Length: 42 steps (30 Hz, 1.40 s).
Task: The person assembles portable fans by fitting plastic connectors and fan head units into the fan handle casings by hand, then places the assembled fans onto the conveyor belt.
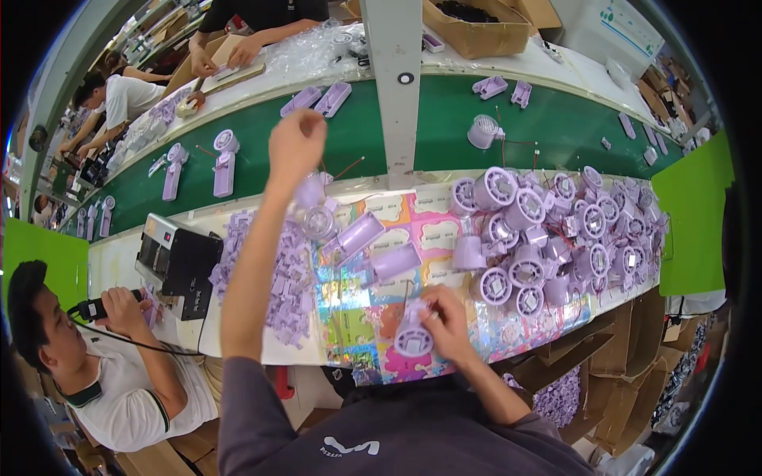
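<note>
In front of the green belt (pixel 361 131), pinching a purple fan (pixel 413 333) in the right hand (pixel 448 319), maybe to keep its round end clear, and curling the left hand (pixel 296 149) near the belt, cannot tell if empty.

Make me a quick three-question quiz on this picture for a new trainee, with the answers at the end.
1. Which of the camera wearer's hands grips a lilac part with a round end?
2. True or false: the pile of small lilac pieces lies to the left of the heap of round lilac parts.
3. The long belt across the scene is: A) red, B) green, C) blue.

Key: 1. The right hand. 2. True. 3. B.
</note>
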Motion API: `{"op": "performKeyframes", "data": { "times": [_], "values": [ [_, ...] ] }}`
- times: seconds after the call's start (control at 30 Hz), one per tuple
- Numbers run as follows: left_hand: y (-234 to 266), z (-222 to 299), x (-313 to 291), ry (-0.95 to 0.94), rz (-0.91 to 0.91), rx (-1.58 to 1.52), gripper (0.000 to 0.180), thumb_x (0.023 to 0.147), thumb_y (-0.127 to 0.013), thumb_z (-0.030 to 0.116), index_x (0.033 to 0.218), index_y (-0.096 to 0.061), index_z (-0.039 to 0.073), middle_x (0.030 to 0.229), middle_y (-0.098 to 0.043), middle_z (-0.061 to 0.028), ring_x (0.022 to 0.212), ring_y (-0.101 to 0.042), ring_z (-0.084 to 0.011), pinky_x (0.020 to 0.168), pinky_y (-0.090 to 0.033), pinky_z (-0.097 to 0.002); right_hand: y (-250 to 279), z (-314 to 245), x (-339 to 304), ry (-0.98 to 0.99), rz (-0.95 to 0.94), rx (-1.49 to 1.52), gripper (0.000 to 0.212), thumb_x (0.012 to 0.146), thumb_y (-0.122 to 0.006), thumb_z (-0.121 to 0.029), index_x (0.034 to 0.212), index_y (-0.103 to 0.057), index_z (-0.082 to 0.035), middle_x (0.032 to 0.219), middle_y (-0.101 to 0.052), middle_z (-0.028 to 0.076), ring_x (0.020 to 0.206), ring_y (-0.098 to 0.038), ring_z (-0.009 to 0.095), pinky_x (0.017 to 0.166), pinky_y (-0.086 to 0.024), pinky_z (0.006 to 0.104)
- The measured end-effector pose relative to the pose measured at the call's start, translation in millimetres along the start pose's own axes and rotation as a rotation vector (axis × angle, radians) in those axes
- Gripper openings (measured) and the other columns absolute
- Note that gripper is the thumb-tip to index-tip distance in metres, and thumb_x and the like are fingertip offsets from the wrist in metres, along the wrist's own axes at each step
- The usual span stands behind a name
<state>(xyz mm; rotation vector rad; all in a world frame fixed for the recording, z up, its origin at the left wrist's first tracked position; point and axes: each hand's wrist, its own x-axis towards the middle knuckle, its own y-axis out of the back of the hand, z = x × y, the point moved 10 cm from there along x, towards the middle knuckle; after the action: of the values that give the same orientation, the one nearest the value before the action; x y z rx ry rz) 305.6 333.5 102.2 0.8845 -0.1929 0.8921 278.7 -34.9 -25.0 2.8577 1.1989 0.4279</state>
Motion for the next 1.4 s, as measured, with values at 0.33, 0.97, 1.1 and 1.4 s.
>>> {"op": "performKeyframes", "data": {
  "times": [0.33,0.97,1.1,1.4],
  "values": [
    [-104.9,-155.4,113.4,0.02,-0.257,0.821,0.055,0.088,-0.066,0.05,0.118,-0.069,0.004,0.117,-0.071,-0.0168,0.122,-0.059,-0.0349,0.101,-0.047,-0.0477,6.8,-11.4,1.8,-0.063,0.071,-0.081,0.016,0.085,-0.073,-0.009,0.09,-0.061,0.001,0.091,-0.061,0.01,0.063,-0.051,0.014,0.055,-0.039,0.0264],
    [12.1,-7.4,27.5,0.164,-0.126,0.493,0.027,0.076,-0.071,0.033,0.081,-0.076,0.007,0.084,-0.075,-0.0176,0.082,-0.073,-0.0388,0.078,-0.058,-0.0475,6.5,-10.5,0.1,-0.047,0.104,-0.134,0.016,0.083,-0.072,-0.007,0.091,-0.061,0.0,0.083,-0.056,0.009,0.062,-0.053,0.017,0.055,-0.041,0.0279],
    [23.1,59.4,-71.5,0.165,-0.177,0.407,0.025,0.077,-0.071,0.029,0.083,-0.075,0.005,0.08,-0.073,-0.018,0.078,-0.072,-0.0394,0.075,-0.057,-0.0488,10.4,-3.0,-0.9,-0.065,0.157,-0.068,0.015,0.088,-0.074,-0.007,0.095,-0.063,0.001,0.084,-0.058,0.008,0.065,-0.055,0.014,0.058,-0.043,0.0269],
    [-48.1,89.2,-178.5,0.097,-0.281,0.387,0.022,0.083,-0.067,0.021,0.086,-0.07,0.0,0.084,-0.071,-0.0217,0.078,-0.07,-0.0429,0.071,-0.055,-0.0523,11.5,-7.0,-13.9,-0.122,0.193,-0.122,0.024,0.095,-0.069,-0.008,0.113,-0.064,0.006,0.11,-0.06,0.014,0.083,-0.065,0.02,0.075,-0.053,0.0299]
  ]
}}
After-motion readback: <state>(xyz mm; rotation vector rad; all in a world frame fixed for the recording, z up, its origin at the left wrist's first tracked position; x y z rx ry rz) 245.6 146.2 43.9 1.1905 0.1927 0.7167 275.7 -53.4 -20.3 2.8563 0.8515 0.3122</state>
